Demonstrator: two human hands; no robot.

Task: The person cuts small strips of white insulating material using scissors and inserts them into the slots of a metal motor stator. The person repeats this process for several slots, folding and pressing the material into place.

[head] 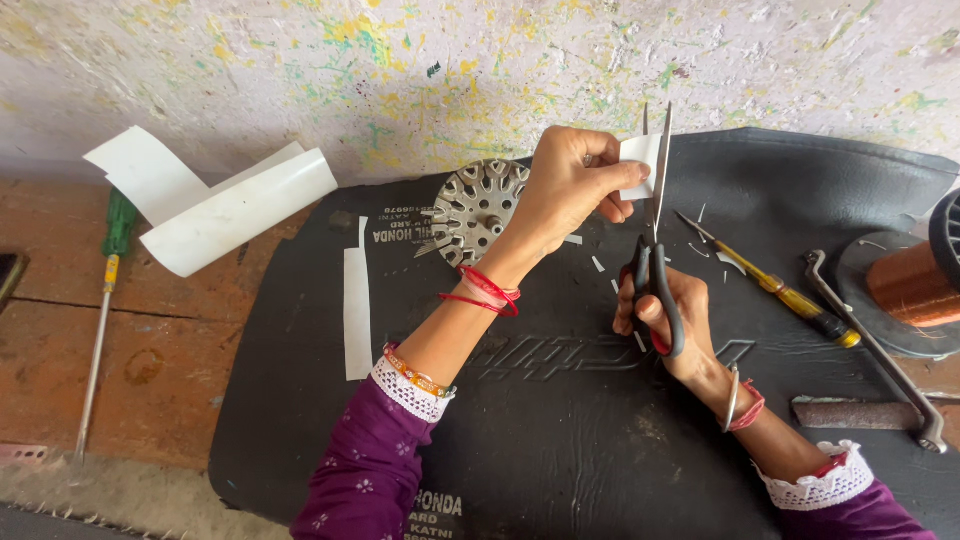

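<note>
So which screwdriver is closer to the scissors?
The yellow-handled screwdriver, lying on the black mat just right of the scissors. The green-handled screwdriver lies far left, off the mat, on the reddish floor.

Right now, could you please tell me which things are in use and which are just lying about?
In use: left hand pinching a small white paper piece; right hand working the scissors.

Lying about: yellow-handled screwdriver, green-handled screwdriver, round slotted metal core, copper wire spool, white paper strip.

Black mat [560, 420] on reddish floor [150, 350]; on it a paper strip [357, 310], slotted metal disc [475, 208], yellow-handled screwdriver [775, 290]
</note>
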